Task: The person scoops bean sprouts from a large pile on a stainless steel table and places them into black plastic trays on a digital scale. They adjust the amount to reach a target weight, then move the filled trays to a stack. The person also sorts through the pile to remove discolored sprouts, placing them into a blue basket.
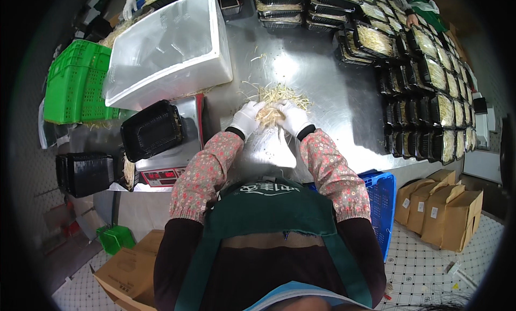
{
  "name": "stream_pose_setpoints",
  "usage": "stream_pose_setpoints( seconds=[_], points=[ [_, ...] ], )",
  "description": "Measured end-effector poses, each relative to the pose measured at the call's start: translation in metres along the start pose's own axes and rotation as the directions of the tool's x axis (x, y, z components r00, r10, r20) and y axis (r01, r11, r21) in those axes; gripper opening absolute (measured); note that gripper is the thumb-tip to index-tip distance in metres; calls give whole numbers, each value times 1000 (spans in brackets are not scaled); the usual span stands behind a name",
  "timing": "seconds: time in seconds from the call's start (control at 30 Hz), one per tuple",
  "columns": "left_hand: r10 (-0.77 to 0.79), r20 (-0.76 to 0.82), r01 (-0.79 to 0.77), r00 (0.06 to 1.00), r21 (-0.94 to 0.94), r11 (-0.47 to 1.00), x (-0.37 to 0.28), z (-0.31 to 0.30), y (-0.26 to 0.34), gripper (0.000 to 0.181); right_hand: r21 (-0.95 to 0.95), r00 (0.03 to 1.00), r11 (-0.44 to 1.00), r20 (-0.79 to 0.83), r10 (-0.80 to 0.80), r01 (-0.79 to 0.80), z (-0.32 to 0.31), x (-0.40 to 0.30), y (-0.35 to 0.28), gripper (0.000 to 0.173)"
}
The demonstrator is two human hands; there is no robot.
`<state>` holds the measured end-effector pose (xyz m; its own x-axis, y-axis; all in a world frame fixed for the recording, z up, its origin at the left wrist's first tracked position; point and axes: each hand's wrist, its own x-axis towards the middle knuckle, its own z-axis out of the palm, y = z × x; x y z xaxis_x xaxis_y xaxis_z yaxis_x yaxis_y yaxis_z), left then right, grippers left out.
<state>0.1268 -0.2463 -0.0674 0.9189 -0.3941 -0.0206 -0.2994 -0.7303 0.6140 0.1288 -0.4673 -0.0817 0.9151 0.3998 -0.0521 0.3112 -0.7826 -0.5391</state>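
A bunch of bean sprouts lies on the stainless steel table in front of me, held from both sides. My left hand, in a white glove, grips its left side near the root end. Opposite it, my right hand, also gloved in white, closes on the right side. Pale heads fan out beyond my fingers. To the left, an empty black plastic tray rests tilted on a digital scale with a lit red display.
A white foam box and a green plastic crate stand at the left, above stacked black trays. Filled sprout trays are stacked at the right and far side. A blue crate is below the right edge. Co-workers' hands show at both far corners.
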Motion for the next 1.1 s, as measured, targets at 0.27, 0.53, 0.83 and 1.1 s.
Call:
stream_pose_setpoints(
  seconds=[0.27, 0.53, 0.83, 1.1],
  points=[
    [20, -289, -25, 957, -11, 1000, -95, 2, -24, 48, 18, 978, 994, -179, 112, -110, -32, -90, 23, 44],
    [-116, -75, 91, 990, -285, 954, -119, 14, -30, 37, 273, 920, 914, -169, 354, -301, -21, -86, 25, 33],
    [-139, -54, 124, 989, -229, 966, -138, -12, -7, 37, 263, 988, 953, 78, 133, -149, -29, -57, -18, 58],
    [50, -66, -47, 997, 49, 998, -5, 32, -25, 64, -78, 982, 995, -186, 42, -58, 13, 21, -8, 59]
  ],
)
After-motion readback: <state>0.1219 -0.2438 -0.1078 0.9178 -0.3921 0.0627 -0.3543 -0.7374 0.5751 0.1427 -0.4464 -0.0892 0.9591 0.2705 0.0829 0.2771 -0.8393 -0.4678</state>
